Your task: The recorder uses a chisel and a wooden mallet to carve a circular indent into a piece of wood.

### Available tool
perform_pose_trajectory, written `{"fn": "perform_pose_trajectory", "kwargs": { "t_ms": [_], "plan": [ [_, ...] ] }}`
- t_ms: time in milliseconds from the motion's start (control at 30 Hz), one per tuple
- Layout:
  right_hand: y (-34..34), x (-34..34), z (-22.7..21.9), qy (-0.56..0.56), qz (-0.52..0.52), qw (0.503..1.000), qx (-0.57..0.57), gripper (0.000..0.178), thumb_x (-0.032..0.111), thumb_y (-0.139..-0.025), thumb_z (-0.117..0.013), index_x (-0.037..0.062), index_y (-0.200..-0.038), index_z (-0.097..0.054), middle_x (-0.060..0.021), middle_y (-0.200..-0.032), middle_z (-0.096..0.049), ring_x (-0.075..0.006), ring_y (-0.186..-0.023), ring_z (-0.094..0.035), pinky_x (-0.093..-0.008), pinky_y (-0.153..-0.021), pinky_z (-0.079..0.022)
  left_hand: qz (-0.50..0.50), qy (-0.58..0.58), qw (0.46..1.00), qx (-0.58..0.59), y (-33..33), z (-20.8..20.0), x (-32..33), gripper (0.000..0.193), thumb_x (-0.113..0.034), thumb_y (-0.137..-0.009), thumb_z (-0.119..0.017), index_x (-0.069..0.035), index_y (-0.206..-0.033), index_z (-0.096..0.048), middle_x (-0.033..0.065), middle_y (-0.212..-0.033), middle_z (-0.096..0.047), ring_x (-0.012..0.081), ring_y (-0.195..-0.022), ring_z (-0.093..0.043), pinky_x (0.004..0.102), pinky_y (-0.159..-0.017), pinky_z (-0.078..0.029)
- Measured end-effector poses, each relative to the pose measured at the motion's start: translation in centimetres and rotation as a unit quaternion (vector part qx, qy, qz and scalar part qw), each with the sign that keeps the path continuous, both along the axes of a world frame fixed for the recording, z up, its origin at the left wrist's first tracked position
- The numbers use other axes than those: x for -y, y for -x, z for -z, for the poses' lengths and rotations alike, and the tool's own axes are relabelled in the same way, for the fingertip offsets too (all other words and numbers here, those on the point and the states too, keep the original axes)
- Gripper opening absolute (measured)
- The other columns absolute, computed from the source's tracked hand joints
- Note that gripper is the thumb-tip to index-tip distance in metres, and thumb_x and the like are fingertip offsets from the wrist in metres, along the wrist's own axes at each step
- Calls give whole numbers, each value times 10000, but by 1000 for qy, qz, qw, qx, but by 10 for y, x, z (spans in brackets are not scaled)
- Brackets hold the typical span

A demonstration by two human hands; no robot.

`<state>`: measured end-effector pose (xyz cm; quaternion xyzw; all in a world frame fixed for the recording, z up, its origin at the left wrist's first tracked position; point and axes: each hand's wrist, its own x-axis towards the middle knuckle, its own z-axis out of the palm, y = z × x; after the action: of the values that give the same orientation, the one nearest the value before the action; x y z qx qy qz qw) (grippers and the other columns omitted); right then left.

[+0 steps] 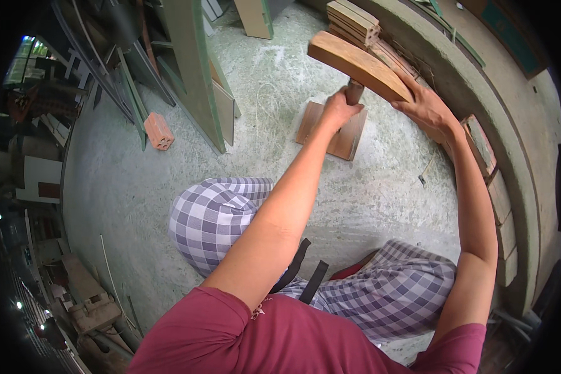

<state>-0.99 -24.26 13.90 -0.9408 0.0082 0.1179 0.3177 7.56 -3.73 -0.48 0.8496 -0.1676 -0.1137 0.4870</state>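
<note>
A thick wooden beam (358, 65) slants across the upper right, its near end in my right hand (431, 111). The fingers lie along its far side and the thumb is at its end. My left hand (341, 112) is closed around a short brown cylindrical piece (354, 92) just below the beam. The top of that piece meets or passes behind the beam; I cannot tell which. Beneath my left hand is a flat square wooden board (349, 142) on the concrete floor. Whether the cylindrical piece joins the board is hidden by my hand.
Stacked wooden planks (353, 22) stand by the low concrete ledge (511, 131) at the right. A hollow red brick (159, 132) and leaning green-edged panels (196, 75) are at the left. My checkered trouser knees (209, 215) are bent close by.
</note>
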Motion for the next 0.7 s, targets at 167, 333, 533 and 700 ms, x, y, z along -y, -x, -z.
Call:
{"fn": "perform_pose_trajectory", "kwargs": {
  "t_ms": [167, 333, 533, 700],
  "plan": [
    [19, -3, 7, -88, 13, 995, 51, 749, 269, -684, -626, 109, -1376, -388, -178, -1244, -546, -320, -1158, -508, -372, -984, -367, -22, -25, 999, 0, 15, 24, 12, 528, -252, -673, -721, 19, -1098, -560, 236, -1032, -626, 371, -995, -595, 409, -831, -491],
    [32, 10, 3, -147, -7, 984, 97, 861, 308, -622, -645, 47, -1392, -363, -169, -1287, -510, -257, -1230, -450, -344, -1029, -315, -2, 17, 999, -32, 30, 17, 23, 597, -165, -642, -721, -2, -1171, -497, 241, -1020, -625, 368, -998, -597, 411, -846, -479],
    [53, -17, -52, -172, 121, 959, 188, 844, 251, -692, -618, 85, -1441, -268, -163, -1413, -380, -261, -1308, -361, -375, -1069, -265, -23, 65, 998, -12, 29, 17, 12, 403, -97, -632, -672, -11, -993, -518, 230, -917, -634, 384, -928, -608, 428, -775, -484],
    [81, 9, 32, -98, 133, 954, 250, 837, 187, -715, -651, 105, -1445, -251, -170, -1420, -370, -298, -1303, -374, -374, -1059, -293, 18, 75, 997, -1, 25, 23, 31, 440, -136, -627, -676, -7, -1025, -540, 214, -885, -644, 367, -865, -631, 411, -744, -493]
  ]
}}
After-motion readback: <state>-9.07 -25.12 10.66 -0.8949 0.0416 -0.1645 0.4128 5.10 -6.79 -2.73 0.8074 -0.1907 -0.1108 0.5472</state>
